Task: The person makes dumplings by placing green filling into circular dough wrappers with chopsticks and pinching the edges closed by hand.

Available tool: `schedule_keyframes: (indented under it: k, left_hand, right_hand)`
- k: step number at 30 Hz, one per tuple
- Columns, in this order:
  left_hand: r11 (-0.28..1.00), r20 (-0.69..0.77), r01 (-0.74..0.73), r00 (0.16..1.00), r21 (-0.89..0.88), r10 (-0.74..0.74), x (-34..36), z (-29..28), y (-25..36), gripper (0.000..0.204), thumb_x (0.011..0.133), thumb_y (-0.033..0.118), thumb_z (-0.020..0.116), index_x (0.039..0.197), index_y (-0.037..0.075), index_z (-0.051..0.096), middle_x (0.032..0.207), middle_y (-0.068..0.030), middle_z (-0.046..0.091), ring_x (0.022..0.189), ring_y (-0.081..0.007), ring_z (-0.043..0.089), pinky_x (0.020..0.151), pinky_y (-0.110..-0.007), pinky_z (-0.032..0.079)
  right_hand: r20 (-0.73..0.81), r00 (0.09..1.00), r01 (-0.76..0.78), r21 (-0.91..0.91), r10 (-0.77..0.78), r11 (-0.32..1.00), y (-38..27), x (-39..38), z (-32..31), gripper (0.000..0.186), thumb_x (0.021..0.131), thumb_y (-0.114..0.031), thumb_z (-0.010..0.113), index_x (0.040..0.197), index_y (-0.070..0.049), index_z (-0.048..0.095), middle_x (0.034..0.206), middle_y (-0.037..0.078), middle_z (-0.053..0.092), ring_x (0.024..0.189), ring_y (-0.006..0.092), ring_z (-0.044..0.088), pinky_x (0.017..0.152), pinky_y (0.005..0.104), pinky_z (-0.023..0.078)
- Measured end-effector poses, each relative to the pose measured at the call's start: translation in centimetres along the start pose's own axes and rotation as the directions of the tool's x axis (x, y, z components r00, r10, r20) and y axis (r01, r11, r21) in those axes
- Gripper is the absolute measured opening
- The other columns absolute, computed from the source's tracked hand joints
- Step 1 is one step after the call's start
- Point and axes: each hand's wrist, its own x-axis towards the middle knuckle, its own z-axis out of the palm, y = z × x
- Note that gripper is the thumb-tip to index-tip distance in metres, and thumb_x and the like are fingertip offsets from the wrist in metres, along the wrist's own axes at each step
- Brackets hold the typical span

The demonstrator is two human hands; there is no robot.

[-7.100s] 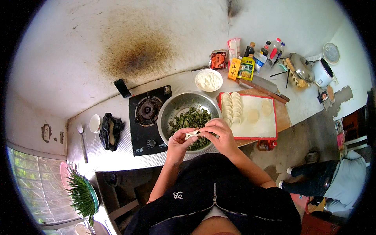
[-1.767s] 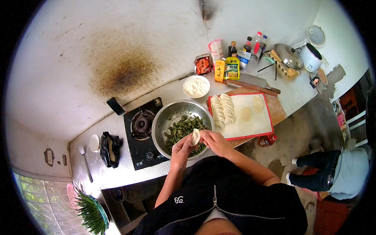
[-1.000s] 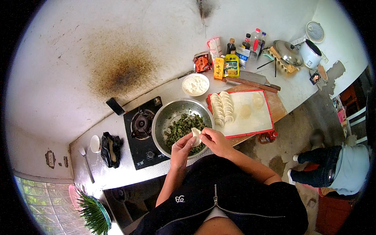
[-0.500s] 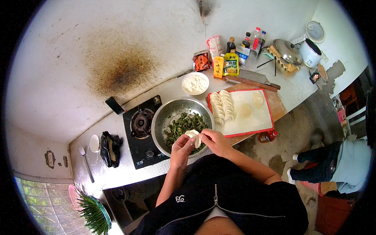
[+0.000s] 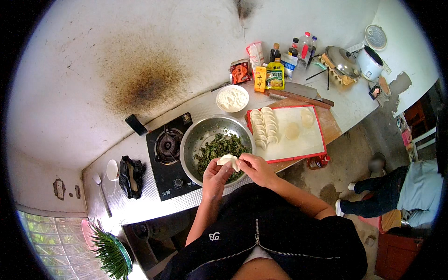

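Over the near side of a large steel bowl (image 5: pixel 188 140), both hands hold a folded white dumpling (image 5: pixel 228 161). My left hand (image 5: pixel 216 176) grips its left and lower part, fingers closed round it. At its right end, my right hand (image 5: pixel 253 166) pinches the edge between thumb and fingers. Chopped dark green filling (image 5: pixel 219 147) lies in the bowl beneath. To the right, a red-edged white board (image 5: pixel 298 150) carries two rows of finished dumplings (image 5: pixel 264 125) and two flat round wrappers (image 5: pixel 292 131).
Behind the bowl stands a white bowl of flour (image 5: pixel 232 99). A cleaver (image 5: pixel 303 91) and rolling pin (image 5: pixel 322 103) lie beyond the board, near seasoning packets (image 5: pixel 275 75) and bottles. A gas stove (image 5: pixel 168 148) is left. Another person (image 5: pixel 410 191) is at the far right.
The dumpling has turned from a more upright, open shape to a folded half-moon across my fingers. My hands stay over the bowl. The other person has shifted slightly.
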Motion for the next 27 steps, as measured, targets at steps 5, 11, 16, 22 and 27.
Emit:
schedule_keyframes:
  k: [5,11,16,22,27]
  left_hand:
    - [1.000,0.008,-0.001,1.000,0.000,0.001,0.0,0.0,-0.1,0.021,0.092,0.004,0.060,0.112,0.002,0.054,0.106,-0.0101,0.064,0.093,-0.0185,0.065,0.083,-0.031,0.055]
    - [0.999,-0.058,-0.036,0.998,-0.010,0.035,0.2,0.3,0.0,0.021,0.091,0.002,0.061,0.110,0.001,0.053,0.105,-0.0106,0.065,0.094,-0.0185,0.065,0.084,-0.031,0.055]
    - [0.998,-0.078,-0.052,0.996,-0.020,0.050,0.3,0.2,0.1,0.021,0.091,0.001,0.060,0.110,0.001,0.051,0.105,-0.0115,0.065,0.094,-0.0188,0.065,0.085,-0.031,0.055]
    - [0.999,-0.079,-0.046,0.996,0.008,0.046,0.2,0.3,0.3,0.022,0.092,0.002,0.059,0.113,0.000,0.052,0.110,-0.0116,0.062,0.099,-0.0191,0.064,0.088,-0.031,0.054]
    - [0.997,-0.075,-0.080,0.994,-0.003,0.079,0.2,0.7,0.5,0.025,0.091,0.001,0.060,0.115,0.000,0.052,0.109,-0.0104,0.063,0.097,-0.0176,0.063,0.087,-0.030,0.054]
  right_hand:
    - [0.001,1.000,0.004,0.053,-0.004,0.999,0.2,0.0,-0.2,0.031,0.098,-0.029,0.051,0.088,-0.001,0.056,0.071,0.009,0.052,0.064,0.0155,0.048,0.059,0.0327,0.040]
    - [0.020,0.994,-0.107,0.304,0.106,0.947,1.4,0.0,0.5,0.032,0.099,-0.030,0.049,0.088,-0.002,0.057,0.072,0.006,0.053,0.064,0.0117,0.048,0.059,0.0302,0.040]
    - [0.043,0.997,-0.072,0.090,0.069,0.993,0.8,0.2,0.2,0.031,0.099,-0.029,0.050,0.089,-0.001,0.057,0.072,0.006,0.054,0.063,0.0123,0.048,0.058,0.0307,0.040]
    - [-0.032,0.999,0.022,0.033,-0.021,0.999,0.1,0.4,0.1,0.030,0.097,-0.027,0.052,0.086,0.000,0.058,0.072,0.007,0.055,0.063,0.0132,0.050,0.058,0.0309,0.041]
    - [0.021,0.994,-0.109,0.244,0.107,0.964,1.3,0.4,0.6,0.024,0.098,-0.022,0.053,0.090,-0.001,0.060,0.073,0.001,0.054,0.067,0.0102,0.049,0.060,0.0271,0.041]
